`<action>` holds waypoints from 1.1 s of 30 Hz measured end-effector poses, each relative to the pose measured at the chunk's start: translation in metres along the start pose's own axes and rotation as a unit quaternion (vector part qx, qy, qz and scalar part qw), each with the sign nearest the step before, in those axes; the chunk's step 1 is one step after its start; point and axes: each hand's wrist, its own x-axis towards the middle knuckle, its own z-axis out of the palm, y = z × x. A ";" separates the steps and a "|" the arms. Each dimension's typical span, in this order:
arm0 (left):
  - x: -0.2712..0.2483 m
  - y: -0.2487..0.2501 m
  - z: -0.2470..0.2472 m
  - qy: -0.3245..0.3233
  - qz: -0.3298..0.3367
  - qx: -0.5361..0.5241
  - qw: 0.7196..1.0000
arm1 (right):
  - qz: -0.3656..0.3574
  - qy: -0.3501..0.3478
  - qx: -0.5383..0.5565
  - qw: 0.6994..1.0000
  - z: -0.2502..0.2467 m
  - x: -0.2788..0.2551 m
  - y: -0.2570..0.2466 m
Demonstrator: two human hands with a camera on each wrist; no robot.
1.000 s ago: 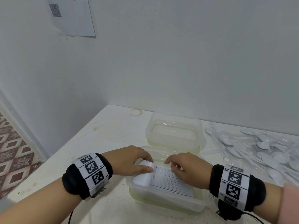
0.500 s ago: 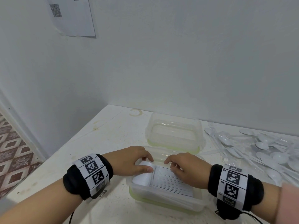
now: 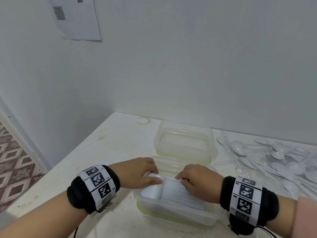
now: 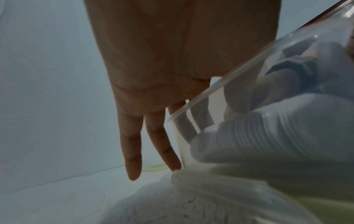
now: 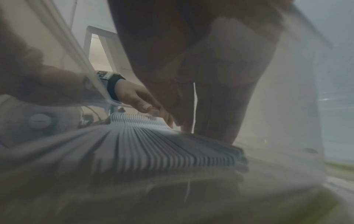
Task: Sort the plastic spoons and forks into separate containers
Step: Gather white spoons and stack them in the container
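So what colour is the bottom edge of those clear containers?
Pale yellow-green on the containers, clearest in the head view.

The right hand (image 3: 197, 182) covers the far end of the stack of spoons (image 3: 178, 193), so its fingertips cannot be seen from the head view. The right wrist view looks through the cloudy wall of the near container (image 5: 287, 174) (everything behind it is hazy). The left hand (image 4: 182, 63) is cut off at the top edge of its wrist view, two fingers hidden behind the container rim. The pile of cutlery (image 3: 283, 162) runs off the right edge; forks there are too faint to tell apart.
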 end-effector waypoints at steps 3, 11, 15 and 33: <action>0.000 -0.001 0.000 0.004 0.001 -0.008 1.000 | -0.004 0.000 -0.004 1.000 0.001 0.001 0.001; 0.001 -0.004 0.001 0.016 0.018 -0.033 0.999 | -0.006 -0.001 -0.017 1.000 0.000 0.000 -0.001; 0.003 -0.005 0.002 0.021 0.020 -0.033 0.999 | -0.005 -0.002 -0.024 1.000 -0.002 0.000 -0.003; -0.002 -0.006 0.003 0.047 0.023 -0.039 0.998 | -0.007 0.058 -0.057 0.997 -0.008 -0.008 -0.007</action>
